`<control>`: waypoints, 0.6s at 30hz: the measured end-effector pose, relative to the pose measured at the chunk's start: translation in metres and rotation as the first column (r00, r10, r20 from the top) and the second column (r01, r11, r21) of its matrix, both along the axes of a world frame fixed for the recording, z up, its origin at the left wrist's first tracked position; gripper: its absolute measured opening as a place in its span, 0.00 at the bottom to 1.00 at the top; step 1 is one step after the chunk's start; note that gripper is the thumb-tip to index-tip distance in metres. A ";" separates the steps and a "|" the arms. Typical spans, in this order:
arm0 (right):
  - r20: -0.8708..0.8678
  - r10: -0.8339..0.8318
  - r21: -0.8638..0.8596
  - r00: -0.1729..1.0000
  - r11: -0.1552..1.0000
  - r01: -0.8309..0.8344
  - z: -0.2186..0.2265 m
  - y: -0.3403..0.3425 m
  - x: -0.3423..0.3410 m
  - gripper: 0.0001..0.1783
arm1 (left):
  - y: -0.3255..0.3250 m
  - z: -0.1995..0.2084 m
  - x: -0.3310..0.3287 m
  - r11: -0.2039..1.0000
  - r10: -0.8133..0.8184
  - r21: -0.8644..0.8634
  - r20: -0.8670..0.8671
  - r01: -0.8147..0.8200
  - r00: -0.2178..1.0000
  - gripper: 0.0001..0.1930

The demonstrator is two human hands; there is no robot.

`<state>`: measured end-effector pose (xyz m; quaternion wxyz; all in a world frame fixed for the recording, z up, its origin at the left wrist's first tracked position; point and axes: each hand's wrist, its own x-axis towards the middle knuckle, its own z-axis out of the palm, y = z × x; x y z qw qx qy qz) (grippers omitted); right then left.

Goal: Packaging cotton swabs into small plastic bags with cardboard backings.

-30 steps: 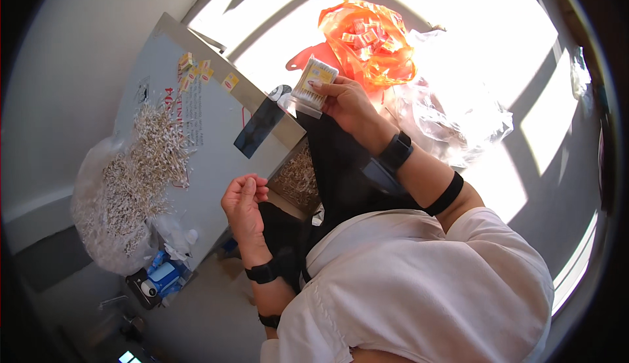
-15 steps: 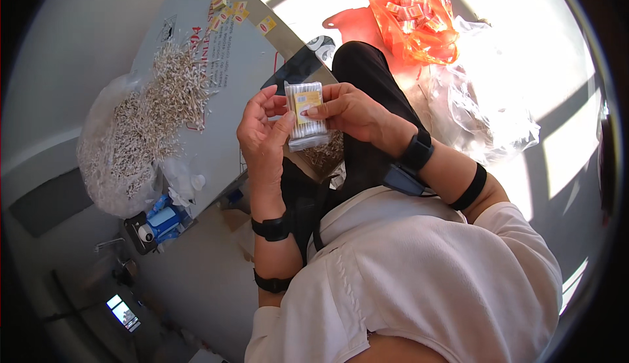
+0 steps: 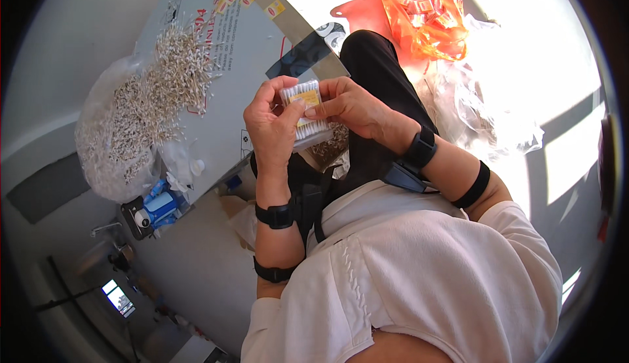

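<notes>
A small clear bag of cotton swabs (image 3: 313, 130) with a yellow label card is held up between my two hands, slightly tilted. My left hand (image 3: 272, 124) grips its left side, thumb across the front and fingers behind. On the other side, my right hand (image 3: 357, 109) pinches the bag with its thumb on the front near the label. Just below the bag, more loose swabs (image 3: 335, 141) show by my lap, partly hidden by the bag and my hands. To the left, a big heap of loose cotton swabs (image 3: 173, 78) spreads over the table (image 3: 242, 94).
A clear plastic bag (image 3: 92, 133) holds part of the heap. Several small yellow cards (image 3: 274, 9) lie at the table's far end. An orange bag (image 3: 426, 29) with small packets and a crumpled clear bag (image 3: 468, 114) are at right. A blue-and-black device (image 3: 157, 211) sits by the table's near corner.
My left hand has closed further onto the bag, its thumb moving from the edge onto the front. The bag has tilted a little. The whole view has shifted slightly.
</notes>
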<state>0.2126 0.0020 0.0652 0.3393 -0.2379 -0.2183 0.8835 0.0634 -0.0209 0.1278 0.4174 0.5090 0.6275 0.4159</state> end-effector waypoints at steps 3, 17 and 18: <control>-0.020 0.018 -0.008 1.000 1.000 -0.018 0.002 0.001 0.000 0.14 | 0.000 0.000 -0.002 0.999 -0.018 0.048 0.000 0.018 1.000 0.14; -0.045 0.045 -0.043 0.998 0.998 -0.047 0.006 0.001 0.002 0.15 | 0.001 0.006 -0.011 0.986 -0.145 0.074 -0.097 0.152 0.985 0.13; -0.008 0.046 -0.020 0.999 0.999 -0.046 0.007 0.002 0.002 0.16 | 0.001 0.006 -0.012 0.986 -0.144 0.074 -0.097 0.151 0.985 0.13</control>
